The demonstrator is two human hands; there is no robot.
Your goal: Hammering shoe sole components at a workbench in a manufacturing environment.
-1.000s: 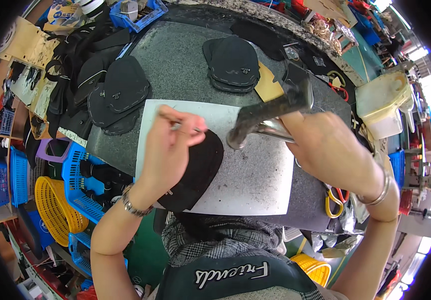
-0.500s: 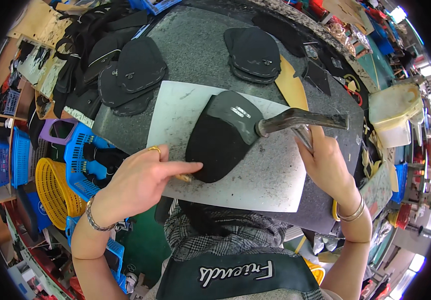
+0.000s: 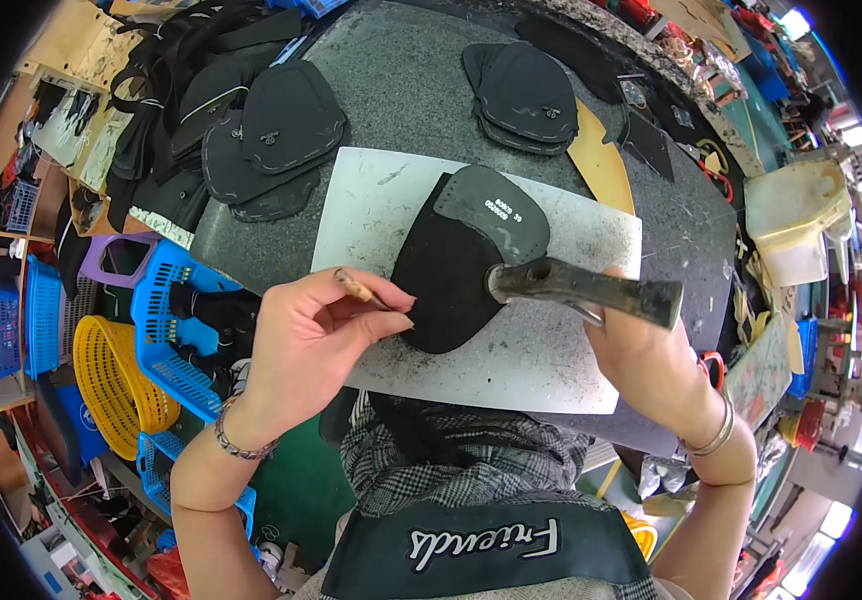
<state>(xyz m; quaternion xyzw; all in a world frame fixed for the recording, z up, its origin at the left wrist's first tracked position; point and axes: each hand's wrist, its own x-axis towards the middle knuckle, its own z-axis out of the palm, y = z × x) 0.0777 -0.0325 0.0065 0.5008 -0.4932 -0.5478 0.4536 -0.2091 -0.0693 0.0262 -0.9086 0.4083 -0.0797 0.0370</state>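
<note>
A curved black upper piece (image 3: 443, 285) of fabric, with a smoother dark patch bearing white print, lies on a white board (image 3: 551, 375). My left hand (image 3: 301, 335) is closed in a pinch, fingertips at the piece's left edge. In it is a thin tool with a tan, wood-like handle (image 3: 356, 286); its kind is unclear. My right hand (image 3: 643, 355) grips a dark metal hammer (image 3: 581, 285). The hammer's round face is over the piece's right edge; whether it touches is unclear. Its handle is mostly hidden by my fingers.
Stacked black pieces (image 3: 296, 120) lie at the back left, another stack (image 3: 526, 100) at the back right beside a yellow sheet (image 3: 601, 155). Blue baskets (image 3: 161, 330) and a yellow basket (image 3: 116, 385) stand left of the table. A whitish container (image 3: 796, 215) is at the right.
My left index finger, stretched over the black piece before, has drawn back into a pinch, showing the tan-handled tool. The hammer has moved left and nearer, onto the piece's edge.
</note>
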